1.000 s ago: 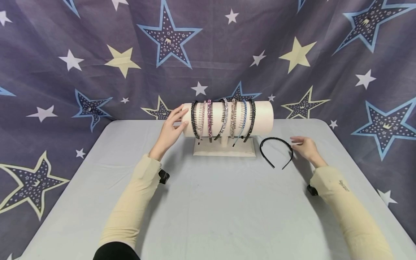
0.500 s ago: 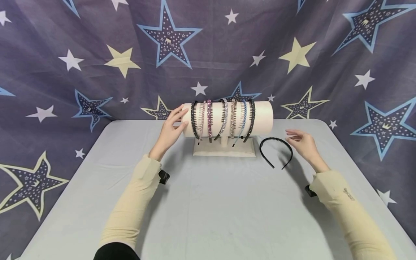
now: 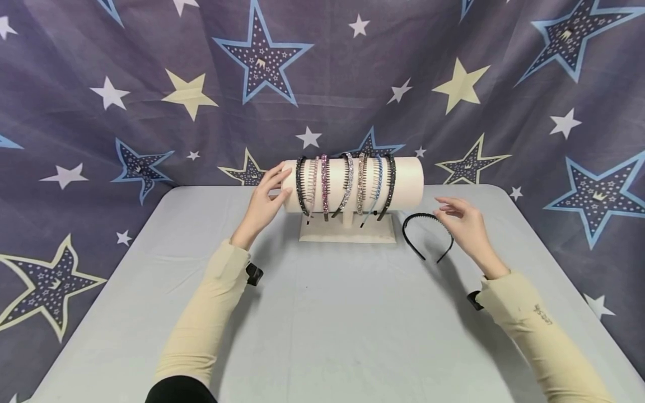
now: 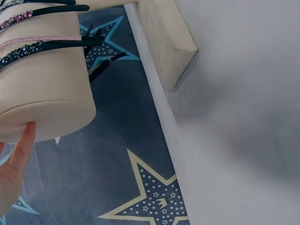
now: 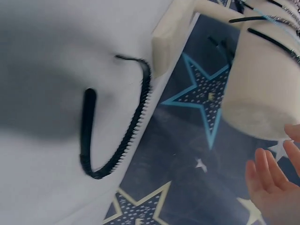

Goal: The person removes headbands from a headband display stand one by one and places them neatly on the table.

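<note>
A cream headband display roll point(image 3: 407, 182) stands on a flat base point(image 3: 347, 232), carrying several headbands, among them a pink jewelled one point(image 3: 325, 187) and a blue one point(image 3: 378, 187). My left hand point(image 3: 264, 201) touches the roll's left end with fingers extended; in the left wrist view a fingertip of the left hand point(image 4: 16, 168) meets the round end face. A black toothed headband point(image 5: 126, 140) lies on the table to the right of the base. My right hand point(image 3: 463, 224) hovers by this headband's right side, fingers loosely bent, holding nothing.
A pale blue cloth covers the table point(image 3: 322, 324). Behind it hangs a dark curtain point(image 3: 322, 84) printed with stars, close to the back of the roll.
My right hand has lifted from beside the black headband and moved left toward the roll's right end. The left hand, the roll and the black headband stay where they were.
</note>
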`<action>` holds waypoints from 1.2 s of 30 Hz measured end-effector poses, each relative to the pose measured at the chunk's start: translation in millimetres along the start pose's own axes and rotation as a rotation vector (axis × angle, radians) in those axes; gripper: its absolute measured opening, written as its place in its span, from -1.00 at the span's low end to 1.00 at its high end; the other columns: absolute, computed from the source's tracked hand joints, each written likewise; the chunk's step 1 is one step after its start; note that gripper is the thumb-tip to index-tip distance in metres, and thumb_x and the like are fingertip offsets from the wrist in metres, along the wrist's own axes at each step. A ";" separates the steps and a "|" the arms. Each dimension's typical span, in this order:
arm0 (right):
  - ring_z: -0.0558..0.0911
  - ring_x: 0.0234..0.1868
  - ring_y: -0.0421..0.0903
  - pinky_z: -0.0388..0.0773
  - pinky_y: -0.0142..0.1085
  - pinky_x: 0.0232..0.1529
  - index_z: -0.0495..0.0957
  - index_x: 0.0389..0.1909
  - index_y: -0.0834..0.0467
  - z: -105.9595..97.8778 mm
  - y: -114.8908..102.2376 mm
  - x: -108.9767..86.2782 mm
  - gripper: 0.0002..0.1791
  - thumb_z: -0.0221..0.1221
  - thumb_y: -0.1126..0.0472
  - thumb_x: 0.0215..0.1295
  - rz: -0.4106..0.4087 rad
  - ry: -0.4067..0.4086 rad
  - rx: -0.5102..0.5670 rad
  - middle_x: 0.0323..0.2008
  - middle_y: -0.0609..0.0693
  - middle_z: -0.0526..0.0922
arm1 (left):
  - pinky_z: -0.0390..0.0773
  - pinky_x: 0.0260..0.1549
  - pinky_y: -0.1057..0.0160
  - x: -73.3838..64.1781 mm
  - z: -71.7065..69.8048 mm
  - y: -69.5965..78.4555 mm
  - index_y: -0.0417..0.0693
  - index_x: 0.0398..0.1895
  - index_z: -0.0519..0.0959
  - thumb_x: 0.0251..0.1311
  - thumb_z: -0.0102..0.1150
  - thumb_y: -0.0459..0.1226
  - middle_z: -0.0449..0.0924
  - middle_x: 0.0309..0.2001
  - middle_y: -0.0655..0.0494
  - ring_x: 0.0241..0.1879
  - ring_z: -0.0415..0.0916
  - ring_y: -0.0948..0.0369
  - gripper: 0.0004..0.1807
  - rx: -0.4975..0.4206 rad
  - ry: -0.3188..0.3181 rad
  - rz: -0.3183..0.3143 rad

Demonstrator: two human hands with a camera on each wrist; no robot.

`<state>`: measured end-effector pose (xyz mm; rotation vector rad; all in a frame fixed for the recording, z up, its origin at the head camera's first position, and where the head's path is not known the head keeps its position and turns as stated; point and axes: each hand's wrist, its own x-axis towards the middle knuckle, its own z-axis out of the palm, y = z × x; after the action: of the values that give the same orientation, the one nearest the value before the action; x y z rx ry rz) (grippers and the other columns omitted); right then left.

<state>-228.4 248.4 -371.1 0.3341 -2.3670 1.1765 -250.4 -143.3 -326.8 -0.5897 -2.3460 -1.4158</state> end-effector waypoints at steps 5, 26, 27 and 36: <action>0.52 -0.21 0.04 0.47 -0.19 -0.10 0.54 -0.12 0.32 4.8 -14.6 0.2 -0.68 0.21 0.41 0.02 -0.088 0.040 -0.034 -0.15 0.19 0.53 | 0.50 -0.15 -0.01 0.0 0.0 -0.1 -0.35 0.13 0.32 0.17 -0.01 -0.45 0.11 0.26 -0.18 -0.07 0.36 -0.11 -0.58 -0.007 0.001 0.000; 0.41 -0.01 0.13 0.36 -0.05 0.01 0.53 -0.13 0.34 33.4 -52.9 15.6 -0.61 0.27 0.47 -0.09 -0.348 0.018 -0.043 -0.07 0.26 0.45 | 0.49 -0.14 0.00 0.1 -0.2 0.6 -0.36 0.13 0.33 0.16 -0.01 -0.47 0.11 0.26 -0.17 -0.07 0.35 -0.11 -0.58 -0.015 0.008 -0.009; 0.41 -0.01 0.13 0.35 -0.05 0.02 0.52 -0.13 0.34 34.8 -54.2 16.5 -0.60 0.27 0.46 -0.09 -0.354 0.017 -0.040 -0.07 0.27 0.45 | 0.49 -0.14 0.00 0.2 -0.2 0.3 -0.36 0.12 0.33 0.15 -0.01 -0.47 0.12 0.26 -0.18 -0.08 0.35 -0.11 -0.58 -0.017 0.009 -0.008; 0.37 0.00 0.15 0.28 -0.02 0.05 0.52 -0.11 0.32 45.2 -61.4 24.7 -0.58 0.29 0.43 -0.09 -0.354 0.018 -0.035 -0.05 0.28 0.43 | 0.50 -0.15 0.00 0.4 0.2 -0.3 -0.36 0.12 0.33 0.15 -0.01 -0.47 0.11 0.26 -0.18 -0.08 0.36 -0.11 -0.58 -0.020 0.008 -0.004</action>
<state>-238.0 175.1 -340.0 0.6939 -2.1927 0.9649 -250.9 -143.1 -327.0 -0.5840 -2.3303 -1.4419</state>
